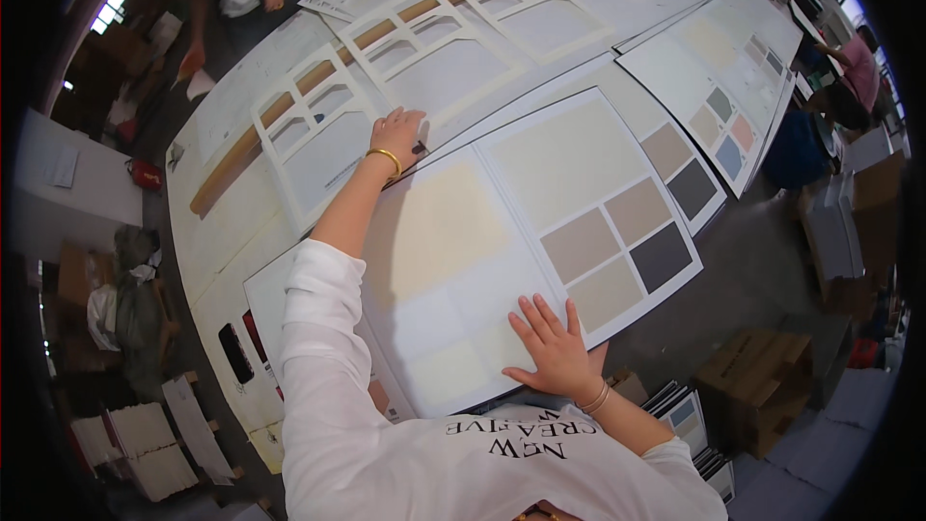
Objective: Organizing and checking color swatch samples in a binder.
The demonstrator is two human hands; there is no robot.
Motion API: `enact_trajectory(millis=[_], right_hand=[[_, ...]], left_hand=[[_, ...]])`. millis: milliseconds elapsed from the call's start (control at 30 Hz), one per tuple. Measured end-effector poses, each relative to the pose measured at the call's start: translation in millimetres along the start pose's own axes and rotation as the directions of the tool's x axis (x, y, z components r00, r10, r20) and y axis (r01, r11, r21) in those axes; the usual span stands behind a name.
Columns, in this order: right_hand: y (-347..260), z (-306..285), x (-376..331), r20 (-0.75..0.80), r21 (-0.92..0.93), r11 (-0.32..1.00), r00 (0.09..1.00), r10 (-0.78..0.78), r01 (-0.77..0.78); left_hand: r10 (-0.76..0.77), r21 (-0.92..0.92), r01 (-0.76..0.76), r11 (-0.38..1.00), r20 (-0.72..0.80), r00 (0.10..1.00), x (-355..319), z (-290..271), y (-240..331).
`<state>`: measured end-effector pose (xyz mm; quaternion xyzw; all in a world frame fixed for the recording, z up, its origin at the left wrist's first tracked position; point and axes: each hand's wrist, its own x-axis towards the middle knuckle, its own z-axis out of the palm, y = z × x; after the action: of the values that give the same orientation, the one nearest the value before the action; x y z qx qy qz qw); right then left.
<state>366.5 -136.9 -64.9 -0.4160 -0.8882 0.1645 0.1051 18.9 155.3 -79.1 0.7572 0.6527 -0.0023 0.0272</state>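
Two hands rest on a large open swatch board lying at the near edge of the surface. The right hand, fingers spread, presses flat on the board's near edge. The left hand, fingers curled, sits at the board's far left corner, touching a white cut-out frame sheet beside it.

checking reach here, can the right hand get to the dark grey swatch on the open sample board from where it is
Probably yes. The right hand lies flat on the sample board's near edge, and the dark grey swatch is on the same page, up and to the right, with nothing lying between them.
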Motion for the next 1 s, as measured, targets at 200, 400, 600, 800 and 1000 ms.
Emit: enact_trajectory(millis=[200,400,600,800,1000], right_hand=[[1,-2,2,-0.025,0.031,1.000,1.000,0.002,-0.001],[2,-5,2,-0.021,0.003,1.000,1.000,0.002,-0.002],[1,-4,2,-0.033,0.015,1.000,0.999,-0.001,0.002],[1,-4,5,-0.026,0.012,1.000,1.000,-0.006,0.006],[1,-9,4,-0.023,-0.024,1.000,1.000,0.005,-0.006]], left_hand=[[-0.039,-0.096,0.048,0.994,0.097,0.995,15,2,-1],[-0.005,-0.037,0.009,0.999,0.100,0.995,15,-1,1],[0.080,0.087,-0.072,0.994,-0.088,0.993,11,13,-3],[0.069,0.002,-0.069,0.998,-0.014,0.998,13,12,-9],[-0.023,-0.273,-0.017,0.962,-0.141,0.990,38,10,-45]])
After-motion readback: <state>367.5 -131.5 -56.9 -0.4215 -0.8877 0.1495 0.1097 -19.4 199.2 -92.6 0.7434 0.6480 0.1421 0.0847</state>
